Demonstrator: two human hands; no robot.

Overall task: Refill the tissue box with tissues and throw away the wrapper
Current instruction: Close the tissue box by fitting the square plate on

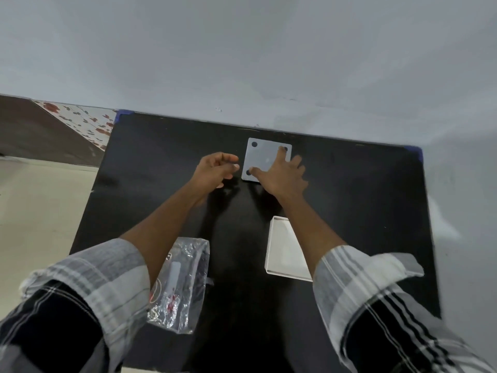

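A flat grey square panel (262, 157) with dark round pads at its corners lies near the far edge of the black table (349, 211). My right hand (285, 176) rests on its near right part, fingers spread over it. My left hand (216, 169) hovers just left of the panel, fingers curled, holding nothing. A white open tray-like box part (282, 251) lies under my right forearm. A crinkled clear plastic wrapper (183, 286) with red print lies by my left forearm, partly hidden by the sleeve.
A pale wall stands directly behind the table. Left of the table are a beige floor and a flowered cloth (88, 122). Blue tape marks the table's far corners (418, 152).
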